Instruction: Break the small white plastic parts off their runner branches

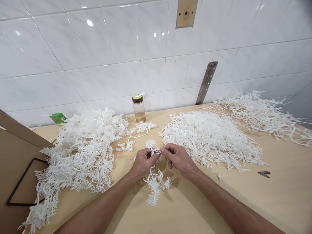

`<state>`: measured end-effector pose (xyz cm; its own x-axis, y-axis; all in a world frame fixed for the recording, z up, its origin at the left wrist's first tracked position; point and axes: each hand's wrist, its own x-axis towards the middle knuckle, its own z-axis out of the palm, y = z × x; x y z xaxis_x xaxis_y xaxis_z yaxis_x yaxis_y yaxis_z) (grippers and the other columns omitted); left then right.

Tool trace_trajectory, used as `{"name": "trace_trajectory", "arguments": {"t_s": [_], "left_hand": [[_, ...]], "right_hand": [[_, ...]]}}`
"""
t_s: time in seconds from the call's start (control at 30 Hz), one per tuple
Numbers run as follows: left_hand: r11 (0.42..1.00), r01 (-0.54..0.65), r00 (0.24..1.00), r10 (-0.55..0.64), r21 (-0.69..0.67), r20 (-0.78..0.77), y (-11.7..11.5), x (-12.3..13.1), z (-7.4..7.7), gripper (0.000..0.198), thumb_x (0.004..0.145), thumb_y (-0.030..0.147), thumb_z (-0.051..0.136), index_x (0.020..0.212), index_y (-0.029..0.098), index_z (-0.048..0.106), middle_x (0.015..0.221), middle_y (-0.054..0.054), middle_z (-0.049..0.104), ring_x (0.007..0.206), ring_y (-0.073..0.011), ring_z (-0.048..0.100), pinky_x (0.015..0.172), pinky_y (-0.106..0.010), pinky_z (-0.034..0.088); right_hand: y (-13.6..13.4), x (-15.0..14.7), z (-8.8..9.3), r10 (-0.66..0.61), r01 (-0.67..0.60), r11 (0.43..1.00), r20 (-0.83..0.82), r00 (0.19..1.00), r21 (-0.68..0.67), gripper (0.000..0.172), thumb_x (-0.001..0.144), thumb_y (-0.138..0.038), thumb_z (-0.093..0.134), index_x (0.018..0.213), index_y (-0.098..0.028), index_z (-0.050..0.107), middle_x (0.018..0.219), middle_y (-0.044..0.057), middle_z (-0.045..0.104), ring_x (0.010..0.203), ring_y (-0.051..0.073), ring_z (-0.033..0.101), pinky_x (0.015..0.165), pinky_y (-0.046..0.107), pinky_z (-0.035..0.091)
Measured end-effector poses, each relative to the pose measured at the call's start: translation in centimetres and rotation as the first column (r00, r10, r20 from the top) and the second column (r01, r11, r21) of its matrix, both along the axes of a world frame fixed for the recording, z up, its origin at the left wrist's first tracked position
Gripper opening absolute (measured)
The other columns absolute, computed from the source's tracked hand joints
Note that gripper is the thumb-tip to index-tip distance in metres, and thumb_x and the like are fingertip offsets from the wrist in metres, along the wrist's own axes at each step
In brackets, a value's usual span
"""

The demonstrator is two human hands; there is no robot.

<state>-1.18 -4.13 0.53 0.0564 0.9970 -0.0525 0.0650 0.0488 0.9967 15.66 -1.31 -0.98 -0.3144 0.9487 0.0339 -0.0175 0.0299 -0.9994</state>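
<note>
Near the middle of the wooden table (280, 201), my left hand (143, 160) pinches a white branching plastic piece (155, 187), whose feathery end hangs below the fingers. My right hand (176, 157) is closed in a pinch on the same piece, with its fingertips close to those of my left hand. A big heap of white fringed pieces (83, 149) lies to the left. On the right, beyond my right hand, spreads a pile of short white sprigs (212, 138).
A bottle (139, 109) with some liquid stands near the tiled wall. White bare branches (258, 112) lie at the back right. Small dark metal snips (264, 174) rest at the right. A green box (58, 118) and a brown panel (17, 162) are at the left.
</note>
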Motion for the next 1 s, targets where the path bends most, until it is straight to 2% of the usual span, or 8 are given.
{"name": "trace_trajectory", "arguments": {"t_s": [0.27, 0.47, 0.57, 0.67, 0.83, 1.0], "left_hand": [[1.000, -0.006, 1.000, 0.006, 0.003, -0.027, 0.1, -0.2, -0.8, 0.045, 0.073, 0.054, 0.072, 0.064, 0.015, 0.052, 0.057, 0.005, 0.040, 0.051, -0.0067, 0.034, 0.048, -0.021, 0.028], [1.000, -0.008, 1.000, 0.008, 0.017, -0.026, 0.2, -0.3, -0.9, 0.039, 0.074, 0.050, 0.072, 0.069, 0.015, 0.055, 0.056, 0.003, 0.048, 0.050, -0.0080, 0.040, 0.049, -0.022, 0.033], [1.000, 0.006, 0.999, -0.006, 0.012, -0.043, 0.1, -0.3, -0.6, 0.039, 0.076, 0.049, 0.071, 0.066, 0.015, 0.054, 0.052, 0.004, 0.048, 0.047, -0.0076, 0.039, 0.047, -0.021, 0.031], [0.999, 0.038, 0.999, -0.038, -0.007, 0.008, 0.0, -0.2, -0.3, 0.041, 0.075, 0.052, 0.071, 0.067, 0.016, 0.053, 0.051, 0.006, 0.044, 0.045, -0.0060, 0.035, 0.045, -0.021, 0.027], [0.996, 0.086, 0.996, -0.085, -0.028, 0.036, 0.1, -0.3, -0.4, 0.040, 0.074, 0.050, 0.073, 0.069, 0.014, 0.057, 0.055, 0.004, 0.046, 0.048, -0.0060, 0.035, 0.046, -0.021, 0.025], [0.994, 0.105, 0.994, -0.105, -0.010, 0.011, 0.2, -0.5, -0.6, 0.038, 0.075, 0.047, 0.072, 0.065, 0.014, 0.056, 0.056, 0.003, 0.047, 0.050, -0.0065, 0.035, 0.048, -0.021, 0.025]], "right_hand": [[0.1, 0.4, 0.2, 0.032, -0.034, 0.999, 0.072, 0.997, 0.033, 0.037, 0.082, -0.056, 0.068, 0.082, -0.018, 0.068, 0.052, -0.005, 0.053, 0.040, 0.009, 0.047, 0.042, 0.023, 0.044], [-0.1, 0.6, 0.8, 0.021, -0.039, 0.994, 0.179, 0.984, 0.101, 0.032, 0.087, -0.051, 0.063, 0.082, -0.019, 0.065, 0.053, -0.006, 0.054, 0.039, 0.009, 0.051, 0.043, 0.022, 0.044], [-0.1, 0.7, 0.8, 0.009, -0.036, 0.992, 0.216, 0.976, 0.121, 0.031, 0.088, -0.049, 0.061, 0.084, -0.019, 0.065, 0.058, -0.004, 0.057, 0.040, 0.009, 0.052, 0.043, 0.022, 0.044], [0.0, 0.9, 0.8, 0.018, -0.048, 0.991, 0.232, 0.973, 0.127, 0.031, 0.088, -0.049, 0.060, 0.089, -0.019, 0.066, 0.063, -0.003, 0.061, 0.040, 0.008, 0.052, 0.043, 0.022, 0.044], [-0.1, 1.0, 1.4, 0.051, -0.084, 0.987, 0.233, 0.971, 0.136, 0.032, 0.088, -0.048, 0.060, 0.101, -0.020, 0.070, 0.086, 0.002, 0.070, 0.045, 0.007, 0.052, 0.042, 0.023, 0.048], [-0.3, 1.0, 1.8, 0.045, -0.087, 0.986, 0.271, 0.961, 0.144, 0.027, 0.086, -0.045, 0.061, 0.088, -0.019, 0.070, 0.080, 0.002, 0.068, 0.046, 0.008, 0.052, 0.042, 0.023, 0.049]]}}
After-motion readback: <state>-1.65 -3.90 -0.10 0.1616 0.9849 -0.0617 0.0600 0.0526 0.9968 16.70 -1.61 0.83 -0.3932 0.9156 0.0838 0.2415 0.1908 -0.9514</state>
